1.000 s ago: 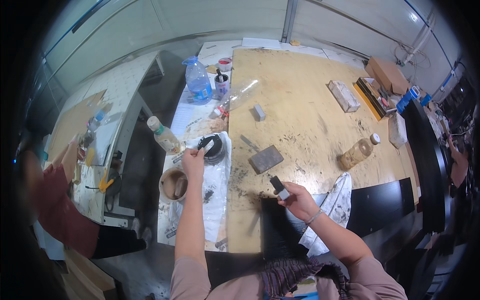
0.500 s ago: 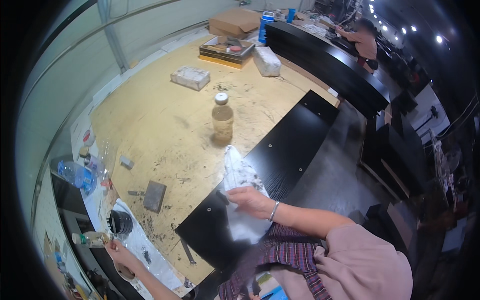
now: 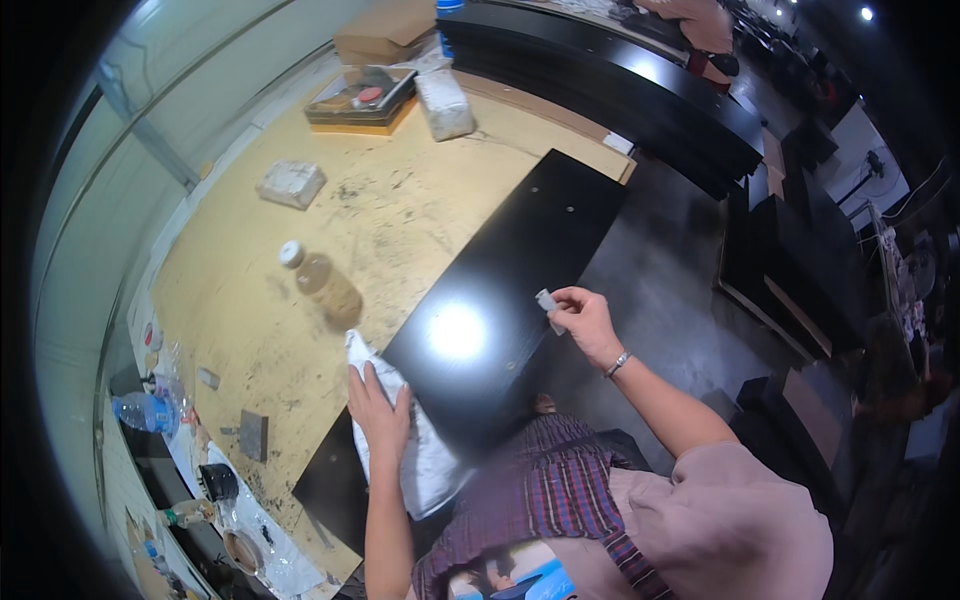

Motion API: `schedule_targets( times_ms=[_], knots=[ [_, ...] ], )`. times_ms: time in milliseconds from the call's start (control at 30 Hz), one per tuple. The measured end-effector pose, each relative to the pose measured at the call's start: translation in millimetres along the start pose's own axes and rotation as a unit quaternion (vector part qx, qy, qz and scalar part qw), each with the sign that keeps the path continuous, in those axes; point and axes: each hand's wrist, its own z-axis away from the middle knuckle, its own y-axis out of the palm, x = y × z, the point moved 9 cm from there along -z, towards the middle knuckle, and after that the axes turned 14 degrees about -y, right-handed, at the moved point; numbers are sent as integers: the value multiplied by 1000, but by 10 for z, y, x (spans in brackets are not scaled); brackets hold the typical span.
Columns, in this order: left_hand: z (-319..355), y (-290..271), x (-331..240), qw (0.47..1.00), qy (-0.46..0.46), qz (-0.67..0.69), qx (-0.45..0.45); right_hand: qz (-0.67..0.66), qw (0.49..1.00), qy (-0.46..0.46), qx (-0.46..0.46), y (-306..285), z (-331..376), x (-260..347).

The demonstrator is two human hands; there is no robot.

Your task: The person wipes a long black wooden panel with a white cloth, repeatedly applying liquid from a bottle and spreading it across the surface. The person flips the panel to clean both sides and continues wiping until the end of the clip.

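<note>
My left hand [image 3: 382, 415] lies with its fingers spread on a white cloth [image 3: 425, 465], which rests across the near part of a long black board [image 3: 520, 240]. Beyond the board's right edge, my right hand [image 3: 585, 318] is raised, pinching a small flat grey piece [image 3: 546, 300] between thumb and fingers. What that piece is exactly is too small to tell. Bright glare covers the middle of the board, and small round fittings show along it. Left of the board stands a clear bottle of yellowish liquid [image 3: 325, 285] with a white cap.
The yellow worktop [image 3: 230, 270] bears dark smudges, a grey block [image 3: 254, 435] and a wrapped white block [image 3: 291, 184]. A black cup [image 3: 218, 481] and a blue-tinted bottle [image 3: 142, 411] sit on the left. At the back are an open box [image 3: 350, 110] and stacked black boards [image 3: 600, 70]; a person [image 3: 700, 25] stands beyond.
My left hand has gone from beside the black cup to the cloth. My right hand has left the cloth for the board's right edge. The whole view has shifted.
</note>
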Motion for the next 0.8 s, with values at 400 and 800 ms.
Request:
schedule_targets(
  times_ms=[400, 800],
  knots=[
    [-162, 540, -433, 969, -73, -226, -63, 346, 901, -262, 18, -977, -531, 63],
    [-190, 558, -562, 969, -40, -229, -88, 347, 907, -238, -17, -1409, -1069, -253]
  ],
)
